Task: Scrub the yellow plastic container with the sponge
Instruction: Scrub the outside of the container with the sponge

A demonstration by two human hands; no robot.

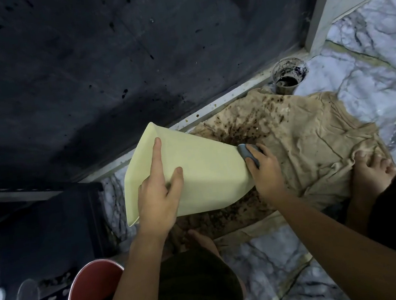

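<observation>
The pale yellow plastic container [202, 171] lies tipped on its side above a stained cloth, its open rim facing left and its base to the right. My left hand [158, 192] rests on its upper wall, index finger stretched toward the rim, thumb spread, holding it steady. My right hand [264, 169] grips a grey sponge [246, 153] and presses it against the container's base edge. The inside of the container is hidden.
A beige cloth [315, 140] with brown spots covers the marble floor [368, 59]. A dirty cup [288, 74] stands by the dark wall [106, 61]. A red bucket [93, 284] sits at lower left beside a dark metal rack [41, 243]. My bare feet [371, 166] rest on the cloth.
</observation>
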